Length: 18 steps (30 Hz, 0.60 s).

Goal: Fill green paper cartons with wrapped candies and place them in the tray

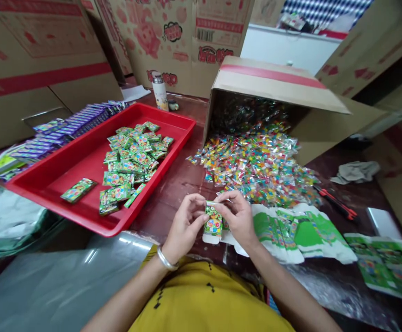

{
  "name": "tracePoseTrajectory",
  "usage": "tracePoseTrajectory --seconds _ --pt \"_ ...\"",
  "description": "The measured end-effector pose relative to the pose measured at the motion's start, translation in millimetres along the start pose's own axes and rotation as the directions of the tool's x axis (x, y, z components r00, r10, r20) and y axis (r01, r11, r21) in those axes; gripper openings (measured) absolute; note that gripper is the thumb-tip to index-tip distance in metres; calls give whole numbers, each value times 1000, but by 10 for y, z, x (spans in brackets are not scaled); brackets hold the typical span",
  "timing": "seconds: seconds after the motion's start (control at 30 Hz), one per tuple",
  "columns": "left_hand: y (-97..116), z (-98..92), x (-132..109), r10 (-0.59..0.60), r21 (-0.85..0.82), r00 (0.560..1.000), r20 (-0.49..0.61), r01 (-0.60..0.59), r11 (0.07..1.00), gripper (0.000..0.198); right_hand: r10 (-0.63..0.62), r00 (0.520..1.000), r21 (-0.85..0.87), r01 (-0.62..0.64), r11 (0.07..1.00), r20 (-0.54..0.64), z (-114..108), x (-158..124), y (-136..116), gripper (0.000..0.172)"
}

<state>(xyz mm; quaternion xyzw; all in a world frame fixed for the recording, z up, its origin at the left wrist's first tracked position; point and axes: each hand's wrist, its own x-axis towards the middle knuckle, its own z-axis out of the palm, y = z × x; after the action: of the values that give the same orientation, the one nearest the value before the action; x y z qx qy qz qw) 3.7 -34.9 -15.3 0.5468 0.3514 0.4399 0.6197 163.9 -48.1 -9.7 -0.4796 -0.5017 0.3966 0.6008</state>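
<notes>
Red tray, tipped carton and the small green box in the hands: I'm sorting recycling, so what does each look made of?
The red tray: likely moulded plastic, glossy; smooth rim catches light. The tipped carton: brown cardboard, matte, with folded flaps. The small green box, pinched between left hand and right hand: apparently thin printed card, white on its open flaps.

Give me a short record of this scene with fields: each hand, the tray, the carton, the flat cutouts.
left hand: grips small green box from its left side
right hand: pinches the same box near its top
red tray: heap of green boxes, left of the hands
tipped carton: on its side, wrapped candies spilling onto the table
flat box blanks: spread beside the right wrist
</notes>
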Motion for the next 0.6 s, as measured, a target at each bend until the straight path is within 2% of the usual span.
tracePoseTrajectory --seconds 0.13,0.23,0.33,0.43,0.6 --pt "45 -20 -30 8 61 1000 5 -8 998 28 135 983 -57 -129 990 126 -49 90 -80 21" --pt "106 -41 -52 -10 93 1000 27 8 996 32 253 955 -118 -237 964 153 -106 150 -107 24" --pt "136 -51 -59 -42 94 997 71 35 995 40 277 946 -114 -261 959 166 -146 203 -102 26" --pt "126 -52 -54 -65 81 994 85 58 995 47 242 956 -153 -218 964 166 -136 208 -104 24" --pt "78 -59 -54 -97 110 993 73 88 990 40 19 994 -271 12 963 111 -50 90 -152 22"
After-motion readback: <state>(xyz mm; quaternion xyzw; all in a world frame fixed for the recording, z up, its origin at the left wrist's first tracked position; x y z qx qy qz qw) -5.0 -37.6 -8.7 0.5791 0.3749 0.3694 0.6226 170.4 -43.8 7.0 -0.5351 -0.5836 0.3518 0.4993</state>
